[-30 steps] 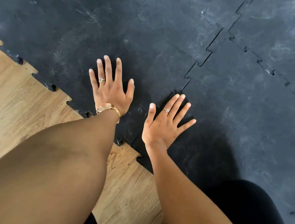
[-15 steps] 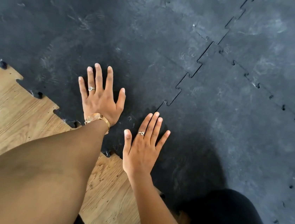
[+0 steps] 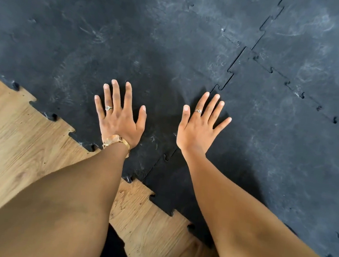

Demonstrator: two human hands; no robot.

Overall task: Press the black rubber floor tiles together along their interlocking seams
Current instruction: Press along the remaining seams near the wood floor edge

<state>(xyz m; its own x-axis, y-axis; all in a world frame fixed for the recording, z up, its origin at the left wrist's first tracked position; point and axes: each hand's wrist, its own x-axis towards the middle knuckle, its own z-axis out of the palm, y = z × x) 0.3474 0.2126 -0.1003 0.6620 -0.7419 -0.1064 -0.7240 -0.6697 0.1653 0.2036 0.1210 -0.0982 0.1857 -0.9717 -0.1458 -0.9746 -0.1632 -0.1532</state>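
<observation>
Black rubber floor tiles cover most of the view. A toothed seam (image 3: 229, 76) runs from the upper right down toward the tiles' front edge. My left hand (image 3: 121, 116) lies flat, fingers spread, on the left tile (image 3: 111, 37), left of the seam. My right hand (image 3: 200, 125) lies flat with fingers apart over the seam, its palm reaching onto the right tile (image 3: 278, 151). A second seam (image 3: 295, 90) crosses to the right. Neither hand holds anything.
Bare wooden floor (image 3: 15, 142) shows at the lower left, bordered by the tiles' jigsaw edge (image 3: 51, 115). A dark clothed leg (image 3: 114, 251) sits between my forearms at the bottom.
The view shifted, so the tiles sit lower and to the right. My right hand moved right and forward along the seam, away from my left hand, which stayed flat on its tile.
</observation>
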